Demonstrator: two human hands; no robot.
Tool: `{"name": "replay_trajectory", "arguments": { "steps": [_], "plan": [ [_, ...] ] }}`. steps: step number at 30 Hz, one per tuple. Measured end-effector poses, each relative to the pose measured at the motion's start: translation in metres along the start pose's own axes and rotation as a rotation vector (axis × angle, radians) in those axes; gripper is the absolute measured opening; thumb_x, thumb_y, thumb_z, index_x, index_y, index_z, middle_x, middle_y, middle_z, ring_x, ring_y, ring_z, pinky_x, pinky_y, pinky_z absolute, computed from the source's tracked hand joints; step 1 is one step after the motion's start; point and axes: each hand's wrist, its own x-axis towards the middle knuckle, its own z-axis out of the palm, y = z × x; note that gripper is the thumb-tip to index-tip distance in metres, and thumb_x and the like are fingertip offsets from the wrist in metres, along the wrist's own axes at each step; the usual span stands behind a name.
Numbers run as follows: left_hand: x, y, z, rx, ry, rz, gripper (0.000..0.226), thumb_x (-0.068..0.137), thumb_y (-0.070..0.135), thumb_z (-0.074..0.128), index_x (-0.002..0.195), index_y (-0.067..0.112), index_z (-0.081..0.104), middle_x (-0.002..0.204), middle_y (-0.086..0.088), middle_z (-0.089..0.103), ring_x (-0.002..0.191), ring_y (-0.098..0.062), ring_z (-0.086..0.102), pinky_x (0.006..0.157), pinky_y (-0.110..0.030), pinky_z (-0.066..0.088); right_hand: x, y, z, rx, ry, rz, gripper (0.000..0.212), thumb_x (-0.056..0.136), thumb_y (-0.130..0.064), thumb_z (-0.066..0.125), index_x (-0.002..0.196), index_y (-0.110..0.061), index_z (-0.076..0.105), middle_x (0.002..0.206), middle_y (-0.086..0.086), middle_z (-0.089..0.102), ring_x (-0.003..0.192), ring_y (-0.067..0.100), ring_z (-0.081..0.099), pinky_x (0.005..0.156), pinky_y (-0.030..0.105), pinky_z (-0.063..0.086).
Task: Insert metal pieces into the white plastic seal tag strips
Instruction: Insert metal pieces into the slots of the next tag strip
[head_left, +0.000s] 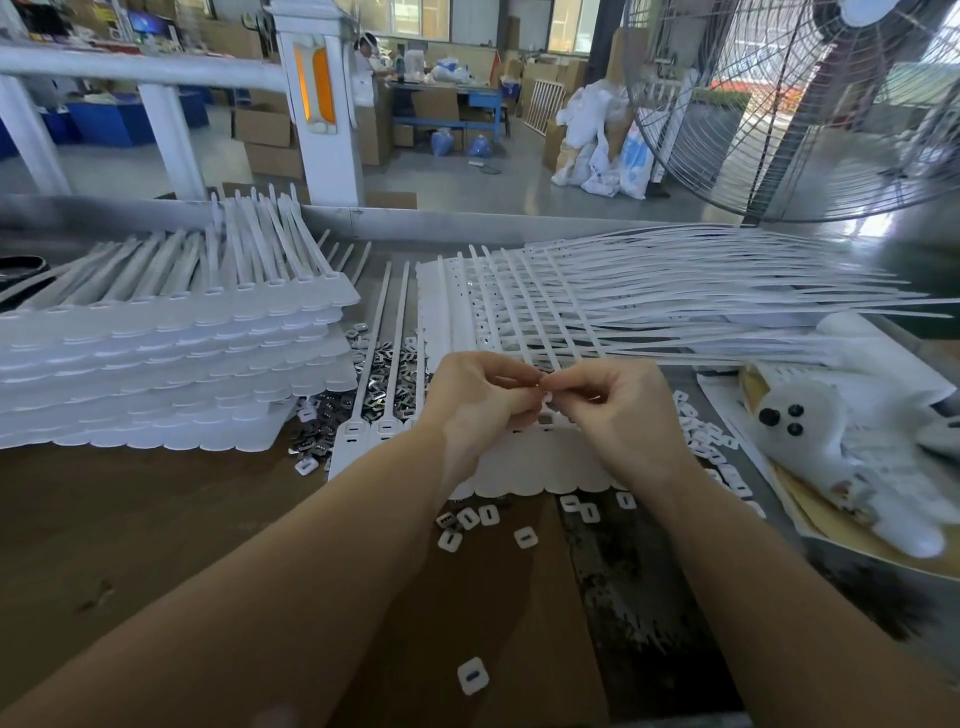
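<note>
A white plastic seal tag strip sheet (540, 465) lies flat in front of me, its long tails running away toward the back. My left hand (475, 402) and my right hand (618, 410) meet just above the sheet's tag heads. Their fingertips pinch something small between them, too small to identify. A heap of small metal pieces (382, 374) lies left of my hands, partly under the sheet's leftmost tails. Small white plastic caps (470, 518) are scattered on the table in front of the sheet.
A tall stack of seal tag sheets (171, 358) stands at the left. A fanned pile of sheets (675, 296) spreads at the back right. More white caps (701, 423) lie right of my hands, beside a white plush toy (852, 436). A large fan (810, 104) stands behind.
</note>
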Motion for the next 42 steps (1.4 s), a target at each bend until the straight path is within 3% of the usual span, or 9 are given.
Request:
{"name": "replay_trajectory", "arguments": {
  "steps": [2,8,12,16,20,26,34,38,42],
  "plan": [
    [0.001,-0.002,0.000,0.005,0.021,-0.010,0.016,0.076,-0.006,0.070,0.077,0.010,0.066,0.073,-0.009,0.068,0.066,-0.017,0.066,0.070,-0.027,0.058,0.000,-0.002,0.000,0.044,-0.018,0.037,0.021,0.081,-0.003,0.066,0.083,-0.021,0.075,0.078,-0.009,0.071,0.077,0.003,0.067,0.074,0.019,0.054],
    [0.003,-0.005,0.000,0.101,0.045,0.033,0.013,0.079,0.000,0.069,0.087,0.010,0.066,0.082,-0.010,0.070,0.075,-0.019,0.068,0.075,-0.029,0.057,0.003,0.000,0.001,0.069,-0.012,0.106,0.010,0.078,-0.006,0.072,0.087,-0.011,0.072,0.080,-0.002,0.071,0.076,0.006,0.067,0.075,0.022,0.055],
    [-0.004,-0.008,-0.002,0.554,0.092,0.248,0.011,0.085,0.016,0.065,0.093,0.022,0.068,0.082,0.015,0.064,0.082,-0.004,0.062,0.074,-0.014,0.048,0.007,0.001,-0.001,0.002,-0.058,0.093,0.012,0.082,-0.004,0.067,0.088,-0.012,0.072,0.079,-0.009,0.068,0.071,-0.004,0.063,0.068,0.009,0.050],
    [-0.009,-0.014,-0.005,0.906,0.103,0.333,0.017,0.085,0.034,0.063,0.100,0.028,0.068,0.092,0.013,0.047,0.103,-0.014,0.045,0.091,-0.028,0.035,0.012,0.000,-0.003,-0.073,-0.135,0.067,0.018,0.087,-0.005,0.061,0.085,-0.018,0.072,0.081,-0.011,0.066,0.071,-0.006,0.061,0.064,0.004,0.045],
    [-0.009,-0.017,-0.009,0.912,0.087,0.292,0.021,0.085,0.040,0.062,0.102,0.030,0.067,0.095,0.011,0.045,0.109,-0.017,0.042,0.098,-0.034,0.032,0.016,-0.002,-0.005,-0.199,-0.237,0.043,0.017,0.088,-0.006,0.061,0.087,-0.020,0.072,0.088,-0.008,0.065,0.084,0.002,0.061,0.075,0.010,0.047],
    [-0.008,-0.019,-0.010,0.895,0.084,0.290,0.020,0.084,0.039,0.063,0.101,0.030,0.067,0.093,0.013,0.044,0.108,-0.016,0.041,0.097,-0.034,0.033,0.019,-0.004,-0.006,-0.268,-0.357,0.064,0.020,0.085,-0.004,0.063,0.087,-0.024,0.064,0.084,-0.006,0.067,0.083,0.005,0.063,0.076,0.016,0.048],
    [-0.006,-0.022,-0.012,0.894,0.074,0.312,0.018,0.083,0.040,0.063,0.098,0.031,0.066,0.093,0.013,0.046,0.102,-0.013,0.040,0.092,-0.030,0.033,0.020,-0.009,-0.004,-0.350,-0.321,0.004,0.025,0.079,-0.001,0.068,0.079,-0.025,0.062,0.071,-0.013,0.063,0.071,-0.002,0.061,0.071,0.016,0.048],
    [-0.005,-0.023,-0.011,0.891,0.078,0.312,0.018,0.083,0.040,0.063,0.098,0.030,0.066,0.094,0.013,0.046,0.105,-0.014,0.040,0.092,-0.030,0.032,0.022,-0.012,-0.004,-0.386,-0.334,-0.032,0.025,0.076,0.000,0.070,0.074,-0.024,0.063,0.063,-0.015,0.060,0.061,-0.006,0.057,0.060,0.006,0.043],
    [-0.005,-0.023,-0.012,0.894,0.076,0.319,0.021,0.083,0.042,0.064,0.100,0.030,0.067,0.094,0.013,0.046,0.106,-0.014,0.040,0.092,-0.030,0.033,0.022,-0.014,-0.005,-0.439,-0.377,-0.059,0.020,0.082,-0.001,0.065,0.085,-0.021,0.071,0.073,-0.011,0.063,0.071,0.002,0.061,0.069,0.014,0.048]
  ]
}}
